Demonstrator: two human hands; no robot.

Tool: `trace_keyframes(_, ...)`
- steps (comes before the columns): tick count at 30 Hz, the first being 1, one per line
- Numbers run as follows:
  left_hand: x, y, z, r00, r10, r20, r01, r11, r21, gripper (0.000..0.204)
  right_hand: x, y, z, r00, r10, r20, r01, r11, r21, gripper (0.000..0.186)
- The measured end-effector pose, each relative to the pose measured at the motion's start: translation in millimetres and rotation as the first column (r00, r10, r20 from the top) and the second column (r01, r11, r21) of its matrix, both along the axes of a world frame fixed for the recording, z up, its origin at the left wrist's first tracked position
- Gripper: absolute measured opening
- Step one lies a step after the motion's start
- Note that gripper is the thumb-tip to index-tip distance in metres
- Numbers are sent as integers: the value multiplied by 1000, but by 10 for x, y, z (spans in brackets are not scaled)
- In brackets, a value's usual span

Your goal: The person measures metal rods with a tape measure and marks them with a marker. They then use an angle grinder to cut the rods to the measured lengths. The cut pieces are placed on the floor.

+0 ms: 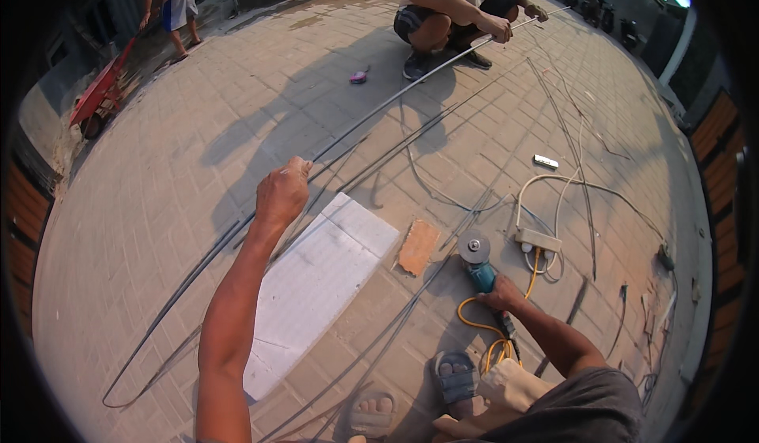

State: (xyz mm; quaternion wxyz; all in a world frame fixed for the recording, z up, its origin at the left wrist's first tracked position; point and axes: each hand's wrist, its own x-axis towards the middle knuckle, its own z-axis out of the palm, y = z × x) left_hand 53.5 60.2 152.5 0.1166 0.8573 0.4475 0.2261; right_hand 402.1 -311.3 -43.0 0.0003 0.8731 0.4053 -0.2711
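Observation:
My left hand [283, 196] is closed around a long thin metal rod [356, 128], which runs from the lower left, where it bends back in a hairpin, to the upper right. A squatting person [452, 12] grips its far part with both hands. In my right hand [501, 293] is an angle grinder [479, 272] with a teal body and a round disc at its head. The disc is apart from the held rod. A yellow cord [466, 320] loops beside the tool. Between my arms lies a long white block [320, 281], with an orange brick piece [419, 248] to its right.
A white power strip [539, 242] with plugs and cables lies right of the grinder. More thin rods [407, 310] cross the paving. My sandalled foot [456, 378] is at the lower edge. Another person [170, 4] stands by a red wheelbarrow [100, 91] at the far left.

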Motion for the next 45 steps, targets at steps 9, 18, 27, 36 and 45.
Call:
trace_keyframes(9,-284,-78,-176,991,-101,-92,30,819,-573,46,-502,1381,1621,924,382,-7,-327,801,501,61)
trace_keyframes(18,-1288,-617,-547,992,-33,-122,-55,758,-650,42,-1336,2359,1711,723,531,442,-626,233,744,55)
trace_keyframes(27,-1572,-765,-635,999,-40,20,45,889,-456,38,-1718,2817,1384,564,566,601,-774,111,623,46)
trace_keyframes(36,-1350,-718,-127,971,112,213,-18,916,-401,40,-1451,3140,2027,585,473,659,-759,34,650,29)
trace_keyframes(45,-869,-712,-68,954,84,289,30,929,-368,43,-988,3184,2220,572,325,753,-764,-121,633,29)
